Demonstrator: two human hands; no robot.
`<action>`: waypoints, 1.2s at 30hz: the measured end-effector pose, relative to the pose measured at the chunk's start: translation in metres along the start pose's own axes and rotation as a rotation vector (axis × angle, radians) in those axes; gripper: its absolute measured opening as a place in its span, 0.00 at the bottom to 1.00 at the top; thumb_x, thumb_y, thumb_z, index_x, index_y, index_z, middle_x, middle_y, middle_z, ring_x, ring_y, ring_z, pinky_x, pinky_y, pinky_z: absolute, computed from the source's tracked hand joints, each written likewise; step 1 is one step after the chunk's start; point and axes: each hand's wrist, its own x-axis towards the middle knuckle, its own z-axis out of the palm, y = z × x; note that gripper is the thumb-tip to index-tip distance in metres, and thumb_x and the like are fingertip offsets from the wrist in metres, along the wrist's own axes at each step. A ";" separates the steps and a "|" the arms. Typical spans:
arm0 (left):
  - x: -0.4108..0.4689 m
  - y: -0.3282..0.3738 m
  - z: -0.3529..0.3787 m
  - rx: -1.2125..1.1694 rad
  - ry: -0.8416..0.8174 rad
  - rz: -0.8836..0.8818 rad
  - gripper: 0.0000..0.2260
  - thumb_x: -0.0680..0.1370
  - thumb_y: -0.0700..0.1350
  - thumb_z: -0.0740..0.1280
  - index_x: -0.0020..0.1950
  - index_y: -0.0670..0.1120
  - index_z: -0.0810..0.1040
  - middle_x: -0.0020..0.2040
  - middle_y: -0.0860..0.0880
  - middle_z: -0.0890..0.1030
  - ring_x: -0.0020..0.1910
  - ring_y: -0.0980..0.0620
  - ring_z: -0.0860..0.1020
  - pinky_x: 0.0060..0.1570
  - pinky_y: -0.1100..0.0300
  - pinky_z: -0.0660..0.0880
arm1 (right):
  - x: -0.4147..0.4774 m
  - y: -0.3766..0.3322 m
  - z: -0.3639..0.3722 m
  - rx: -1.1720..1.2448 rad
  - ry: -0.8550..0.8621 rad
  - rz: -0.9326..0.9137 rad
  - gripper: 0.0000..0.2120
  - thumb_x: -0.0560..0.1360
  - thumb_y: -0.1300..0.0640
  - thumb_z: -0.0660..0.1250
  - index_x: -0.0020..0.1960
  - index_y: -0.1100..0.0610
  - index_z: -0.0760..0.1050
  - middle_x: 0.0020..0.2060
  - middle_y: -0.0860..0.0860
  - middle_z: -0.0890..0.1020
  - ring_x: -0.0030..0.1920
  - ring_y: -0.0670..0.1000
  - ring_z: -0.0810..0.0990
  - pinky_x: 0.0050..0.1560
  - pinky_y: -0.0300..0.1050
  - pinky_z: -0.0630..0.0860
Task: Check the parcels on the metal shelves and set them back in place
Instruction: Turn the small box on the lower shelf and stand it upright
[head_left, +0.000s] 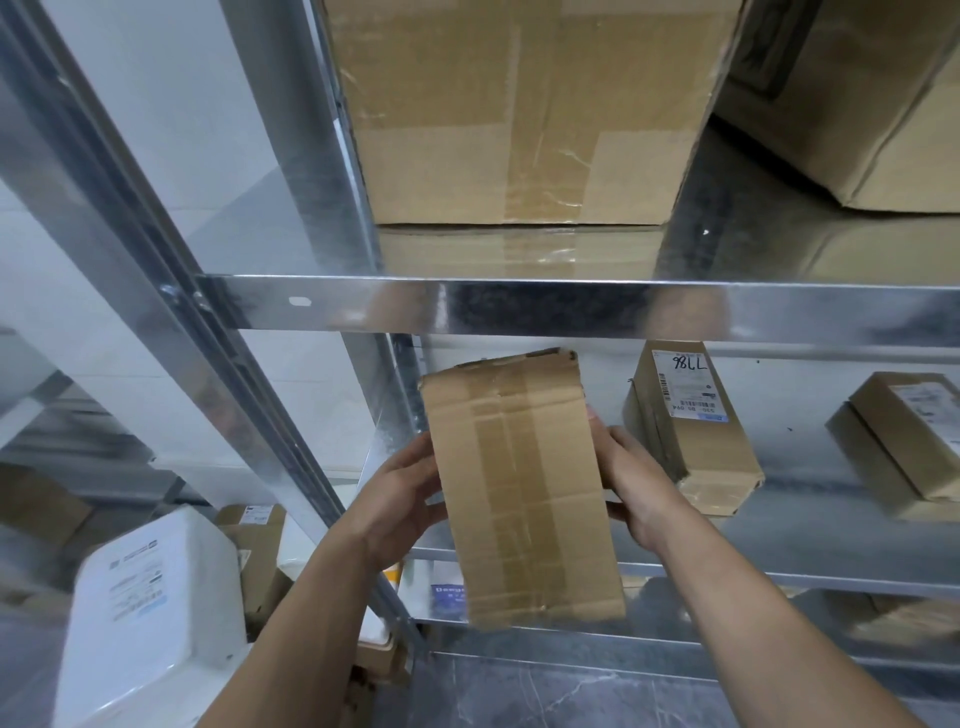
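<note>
1. Head view: a person holds a taped brown parcel (524, 493) upright in front of the middle shelf (810, 525), clear of its surface. The left hand (405, 499) clasps its left edge and the right hand (631, 483) its right edge, fingers curled round the card
2. Held by its sides alone, with slick tape down the face, the parcel may slip through the grip and drop to the floor
3. Its battered top corner sits just below the upper beam (519, 306) and may snag there going back in; the right hand may nudge the labelled parcel (685, 431) just beside it
4. The count: two hands, one parcel in hand, two large cartons (519, 114) above, one labelled parcel, what seems to be two stacked boxes (904, 447) cropped at the right edge, one white parcel (156, 597) lower left
</note>
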 end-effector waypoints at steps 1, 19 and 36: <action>0.000 0.000 0.001 -0.001 0.020 0.012 0.13 0.84 0.37 0.60 0.64 0.47 0.80 0.46 0.49 0.85 0.40 0.53 0.83 0.40 0.57 0.79 | -0.002 -0.002 -0.001 -0.003 -0.012 0.001 0.27 0.77 0.30 0.62 0.59 0.53 0.76 0.53 0.54 0.85 0.54 0.52 0.81 0.52 0.53 0.79; -0.004 0.003 0.010 0.021 0.057 0.129 0.12 0.85 0.40 0.58 0.58 0.42 0.81 0.47 0.46 0.87 0.45 0.51 0.86 0.42 0.61 0.81 | -0.007 0.001 0.000 0.308 -0.121 -0.016 0.12 0.82 0.47 0.66 0.64 0.45 0.80 0.55 0.53 0.87 0.61 0.59 0.81 0.61 0.58 0.75; 0.007 -0.009 -0.010 0.061 0.042 0.053 0.13 0.82 0.46 0.66 0.64 0.45 0.83 0.63 0.36 0.81 0.66 0.32 0.76 0.68 0.35 0.70 | -0.004 0.009 -0.007 0.301 -0.161 -0.059 0.14 0.83 0.50 0.64 0.68 0.47 0.79 0.58 0.53 0.86 0.63 0.58 0.81 0.68 0.61 0.74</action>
